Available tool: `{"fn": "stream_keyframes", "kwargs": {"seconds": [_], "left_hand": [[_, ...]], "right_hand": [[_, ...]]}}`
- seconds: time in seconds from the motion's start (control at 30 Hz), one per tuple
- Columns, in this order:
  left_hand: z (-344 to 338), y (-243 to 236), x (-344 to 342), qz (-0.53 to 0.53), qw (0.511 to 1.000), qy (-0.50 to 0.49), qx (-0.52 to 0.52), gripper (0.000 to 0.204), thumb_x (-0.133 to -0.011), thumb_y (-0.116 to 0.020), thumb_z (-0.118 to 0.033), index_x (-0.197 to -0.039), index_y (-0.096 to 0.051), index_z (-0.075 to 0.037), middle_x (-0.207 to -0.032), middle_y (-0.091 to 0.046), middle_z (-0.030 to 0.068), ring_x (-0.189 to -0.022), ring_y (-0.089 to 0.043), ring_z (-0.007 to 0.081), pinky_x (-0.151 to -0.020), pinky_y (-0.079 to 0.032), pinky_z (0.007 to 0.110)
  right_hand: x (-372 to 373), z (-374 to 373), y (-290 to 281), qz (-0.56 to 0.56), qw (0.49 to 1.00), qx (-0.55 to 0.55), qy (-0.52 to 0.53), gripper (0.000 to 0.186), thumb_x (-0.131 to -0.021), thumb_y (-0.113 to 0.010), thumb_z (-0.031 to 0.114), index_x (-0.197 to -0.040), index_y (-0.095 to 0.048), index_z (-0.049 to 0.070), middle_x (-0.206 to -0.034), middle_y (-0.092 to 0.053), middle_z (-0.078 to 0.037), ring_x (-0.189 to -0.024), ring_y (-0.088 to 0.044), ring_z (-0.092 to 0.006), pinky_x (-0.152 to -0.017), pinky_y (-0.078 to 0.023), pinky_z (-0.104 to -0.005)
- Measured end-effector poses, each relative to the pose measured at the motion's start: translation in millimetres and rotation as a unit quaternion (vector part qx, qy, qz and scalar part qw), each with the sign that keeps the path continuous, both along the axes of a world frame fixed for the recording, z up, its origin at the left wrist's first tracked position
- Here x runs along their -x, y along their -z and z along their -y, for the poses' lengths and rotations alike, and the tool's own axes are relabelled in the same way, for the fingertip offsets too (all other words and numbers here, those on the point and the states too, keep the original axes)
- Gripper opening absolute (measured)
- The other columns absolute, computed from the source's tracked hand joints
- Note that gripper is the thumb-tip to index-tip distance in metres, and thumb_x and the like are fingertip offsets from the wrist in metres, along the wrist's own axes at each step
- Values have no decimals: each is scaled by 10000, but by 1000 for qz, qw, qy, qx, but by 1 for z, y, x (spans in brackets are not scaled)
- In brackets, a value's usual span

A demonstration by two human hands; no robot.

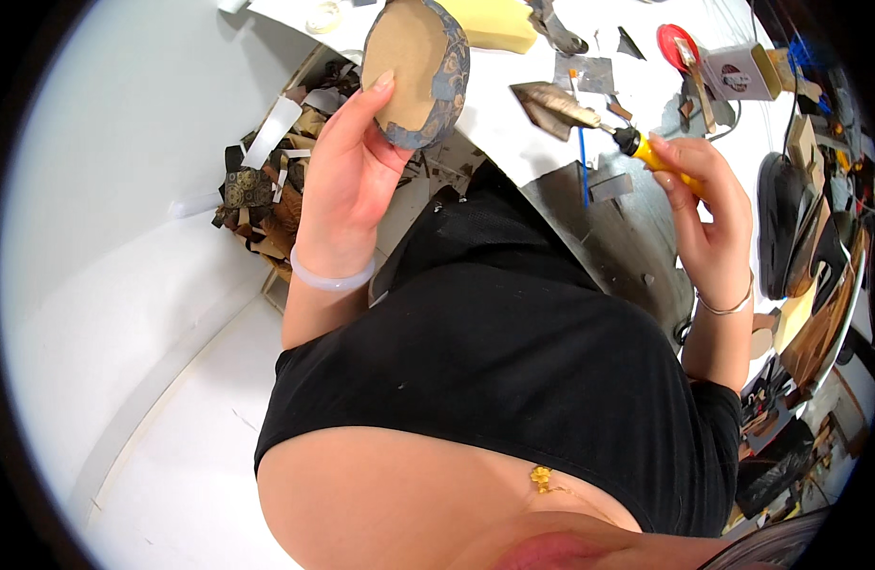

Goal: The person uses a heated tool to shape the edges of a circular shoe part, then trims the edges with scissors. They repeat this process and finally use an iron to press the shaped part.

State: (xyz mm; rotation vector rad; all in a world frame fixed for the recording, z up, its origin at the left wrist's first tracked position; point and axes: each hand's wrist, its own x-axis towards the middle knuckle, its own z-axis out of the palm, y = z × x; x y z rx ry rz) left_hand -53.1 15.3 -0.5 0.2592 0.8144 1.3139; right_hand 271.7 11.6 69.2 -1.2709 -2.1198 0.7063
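My left hand (357, 176) holds up an oval piece (404, 71) by its edge, the thumb flat on its bare tan board face. Dark patterned material is folded over the rim along its right and lower sides. In my right hand (708, 204) is a trowel-shaped hand tool (556, 106), gripped by its yellow and black handle between thumb and fingers. Its pointed metal head faces left toward the oval piece, apart from it. Under the tool, a thin blue stick (583, 161) lies on the white table (513, 142).
A yellow block (490, 21) and dark scraps (585, 74) lie at the table's far side. Farther right are a red lid (678, 46), a brush (703, 95) and a tin (741, 72). Dark shoes (779, 223) line the right. A box of scraps (257, 195) stands left, by the wall.
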Motion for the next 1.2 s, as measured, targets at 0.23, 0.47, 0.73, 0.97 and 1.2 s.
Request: {"fn": "stream_keyframes", "kwargs": {"seconds": [0.23, 0.47, 0.73, 0.97, 1.2], "left_hand": [[0, -15, -25, -49, 998, 24, -23, 337, -1018, -580, -143, -1310, -571, 26, -1246, -672, 100, -1136, -663, 181, -954, -546, 343], [-1, -26, -39, -104, 992, 32, -60, 371, -1030, -573, -166, -1349, -534, 21, -1300, -648, 109, -1184, -634, 194, -1003, -500, 370], [-1, -29, -45, -121, 991, 21, -58, 392, -1022, -593, -176, -1351, -522, 25, -1306, -640, 110, -1196, -626, 198, -1013, -493, 374], [1, -32, -52, -149, 986, 0, -72, 373, -1017, -600, -167, -1328, -528, 27, -1286, -643, 115, -1182, -626, 205, -1020, -481, 362], [6, -36, -61, -202, 976, -47, -73, 372, -971, -676, -129, -1257, -525, 55, -1234, -649, 131, -1148, -629, 188, -978, -489, 319]], "right_hand": [[-4, 8, -9, -1, 999, -37, -33, 311, -823, -701, -94, -1113, -696, 19, -977, -698, -125, -846, -693, -249, -704, -542, -299], [-12, 12, -11, 4, 999, -36, -15, 322, -822, -702, -93, -1121, -711, 25, -957, -690, -118, -815, -688, -236, -679, -536, -289], [-19, 11, -12, 14, 998, -46, -35, 321, -878, -648, -134, -1167, -678, 3, -1031, -689, -143, -784, -640, -152, -606, -479, -218], [-21, 14, -12, 56, 997, -46, -32, 362, -859, -631, -167, -1177, -672, 2, -1040, -680, -141, -831, -682, -178, -653, -530, -233], [-16, 15, -13, 87, 993, -69, -39, 373, -820, -651, -162, -1150, -677, 9, -1030, -683, -136, -828, -705, -236, -691, -561, -289]]}}
